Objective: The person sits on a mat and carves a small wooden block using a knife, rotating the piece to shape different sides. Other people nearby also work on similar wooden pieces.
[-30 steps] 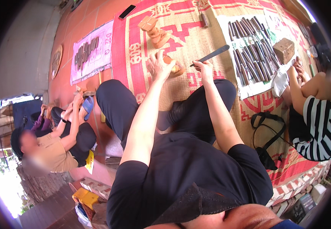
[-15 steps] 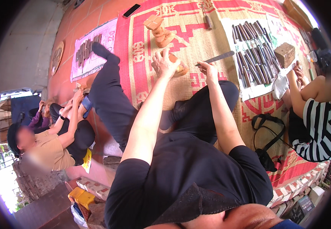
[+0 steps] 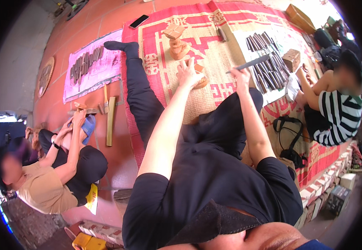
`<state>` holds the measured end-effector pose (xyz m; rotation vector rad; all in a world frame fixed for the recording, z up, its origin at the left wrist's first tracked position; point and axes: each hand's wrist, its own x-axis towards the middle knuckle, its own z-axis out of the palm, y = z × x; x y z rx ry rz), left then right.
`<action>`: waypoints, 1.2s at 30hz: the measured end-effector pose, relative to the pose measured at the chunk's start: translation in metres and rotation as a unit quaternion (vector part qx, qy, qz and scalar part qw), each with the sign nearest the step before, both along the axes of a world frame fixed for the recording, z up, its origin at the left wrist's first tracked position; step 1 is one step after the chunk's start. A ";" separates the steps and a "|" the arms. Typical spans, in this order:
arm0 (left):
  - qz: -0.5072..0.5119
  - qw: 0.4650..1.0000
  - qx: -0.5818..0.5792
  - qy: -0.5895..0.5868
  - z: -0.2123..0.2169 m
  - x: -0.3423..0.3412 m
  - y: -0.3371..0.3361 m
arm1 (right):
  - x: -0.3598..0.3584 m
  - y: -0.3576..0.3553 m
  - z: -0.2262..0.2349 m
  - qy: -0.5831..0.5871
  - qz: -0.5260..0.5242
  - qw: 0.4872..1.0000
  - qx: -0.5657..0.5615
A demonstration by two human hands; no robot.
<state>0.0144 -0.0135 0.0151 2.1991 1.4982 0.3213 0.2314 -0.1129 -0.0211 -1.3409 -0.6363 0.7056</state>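
Observation:
My left hand (image 3: 189, 75) lies over a light-brown carved wooden piece (image 3: 202, 82) on the mat, fingers bent around its top and side. Part of the wood is hidden beneath the palm. To the right, my right hand (image 3: 242, 79) is closed on a long, flat, dark file (image 3: 252, 63), which slants up and away to the right. The file is raised and apart from the wood. Just beyond my left hand stands a second carved wooden piece (image 3: 178, 48) with a square, block-like end on top.
A red and straw-coloured mat (image 3: 206, 39) lies under the work. Rows of dark-handled carving tools (image 3: 268, 62) rest on a white sheet at right, beside a wooden block (image 3: 291, 59). More tools (image 3: 85, 64) lie on a pink cloth. Other people sit at both sides. A phone (image 3: 139, 21) lies far off.
My right hand has moved right with the file, farther from the wooden piece. My left hand stays on the wood. My left leg is stretched out straighter, and the whole view has shifted.

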 end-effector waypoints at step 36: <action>-0.016 0.975 0.136 -0.175 0.006 -0.082 -0.005 | -0.017 -0.038 0.269 -0.277 0.155 0.944 0.087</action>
